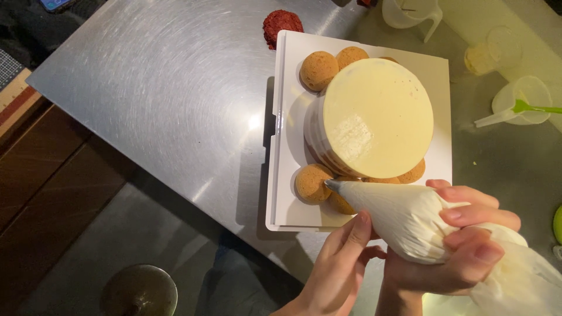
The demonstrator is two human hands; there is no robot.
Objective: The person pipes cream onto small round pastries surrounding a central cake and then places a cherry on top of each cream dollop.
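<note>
Your right hand (pixel 456 240) fingers clamped on piping bag (pixel 404 213), bag tail cut off at 4 o'clock. Left hand (pixel 339 263) fingers together, steadying bag. Cake (pixel 374 117) hides puffs (pixel 313 182) behind.

A brushed steel surface (pixel 164 88) fills the upper left, catching swirls of light. Near its far edge lies a dark red crumbly mound (pixel 281 24). To the far right stand clear plastic measuring jugs: one empty jug (pixel 410 13) at the top, one holding a pale yellow mass (pixel 487 55), and one lying tilted with a green spatula (pixel 535 108) in it. Dark wooden cabinet fronts (pixel 41 175) run down the left side, and a round dark stool seat (pixel 139 289) shows at the bottom.
</note>
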